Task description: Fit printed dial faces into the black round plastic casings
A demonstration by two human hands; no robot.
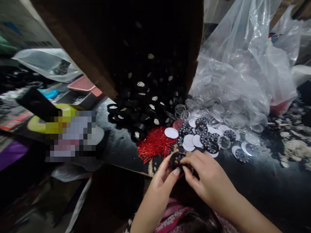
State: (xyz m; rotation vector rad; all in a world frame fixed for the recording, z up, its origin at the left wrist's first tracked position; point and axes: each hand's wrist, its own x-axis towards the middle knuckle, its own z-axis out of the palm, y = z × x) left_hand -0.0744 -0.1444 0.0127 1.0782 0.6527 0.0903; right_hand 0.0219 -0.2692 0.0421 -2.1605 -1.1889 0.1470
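Note:
Near the front edge of the dark table (267, 181), my left hand (163, 176) and my right hand (202, 174) meet around one small round black part with a printed dial face (177, 159). The left fingers cup it from below; the right fingertips pinch at its front. Just beyond lies a heap of thin red pointers (155, 144). Right of that are scattered round dial discs (206, 139), some black and printed, some showing white backs. A pile of black round housings (143, 110) spills from a tipped cardboard box (97, 48).
A big clear plastic bag (243, 71) holds clear round lenses (225, 113), with some spilled onto the table. Pale scraps (293, 145) litter the right side. To the left are another plastic bag (46, 64), a pink tray (82, 84) and a blurred patch.

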